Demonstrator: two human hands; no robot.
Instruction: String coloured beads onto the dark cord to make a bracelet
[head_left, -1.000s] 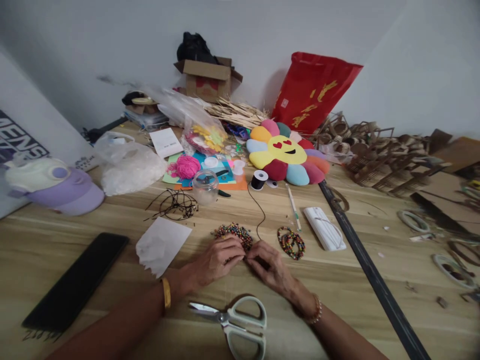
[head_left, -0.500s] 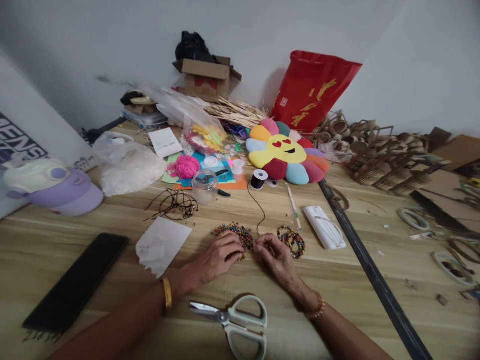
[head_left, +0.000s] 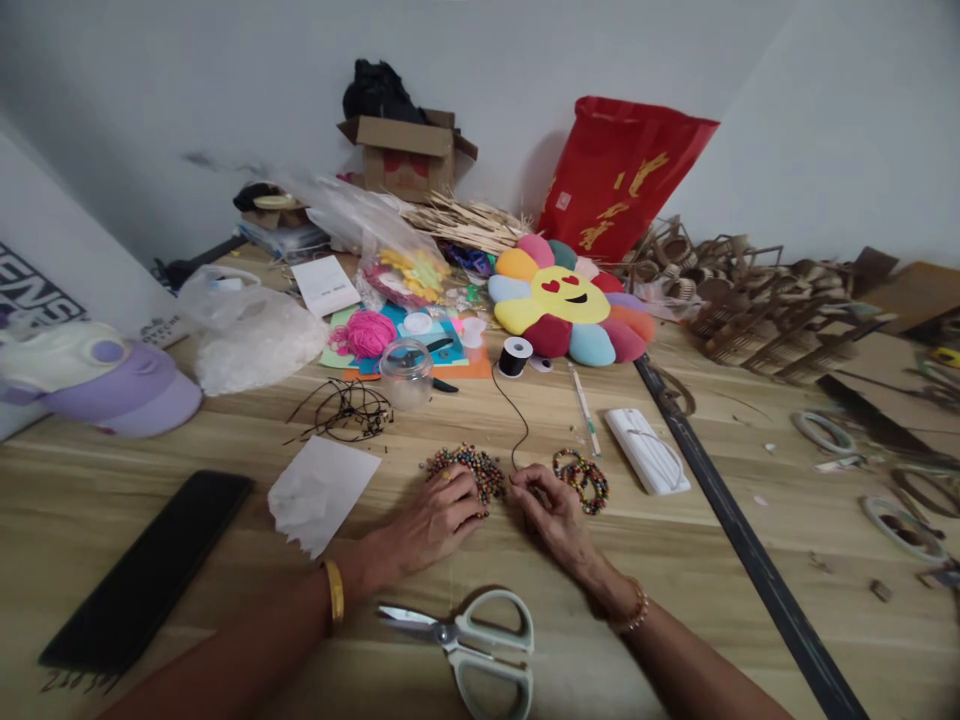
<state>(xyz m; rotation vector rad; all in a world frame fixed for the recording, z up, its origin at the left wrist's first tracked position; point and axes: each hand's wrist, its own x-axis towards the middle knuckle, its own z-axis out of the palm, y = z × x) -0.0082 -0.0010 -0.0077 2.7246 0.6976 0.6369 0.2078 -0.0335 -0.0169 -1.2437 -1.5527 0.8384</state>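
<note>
My left hand [head_left: 446,510] rests at the near edge of a pile of small multicoloured beads [head_left: 480,468], fingers curled down among them. Its fingertips are hidden, so what they hold cannot be made out. Just to the right, my right hand [head_left: 553,508] pinches the end of a thin black cord [head_left: 525,425] between thumb and forefinger. That cord runs back to a black spool with a white top [head_left: 515,357]. Beside the right hand lies a coil of strung beads [head_left: 583,482]. Scissors [head_left: 457,635] with pale handles lie nearer me, blades pointing left.
A clear jar [head_left: 406,375], tangled black cords [head_left: 349,408] and torn white paper [head_left: 322,495] lie left of the beads. On the right are a white power bank-like block [head_left: 646,452] and a pen [head_left: 585,410]. A flower cushion [head_left: 570,300] sits behind.
My left hand has drawn back slightly and its fingers have bent further down into the beads. The right hand keeps its pinch on the cord. The view has shifted slightly.
</note>
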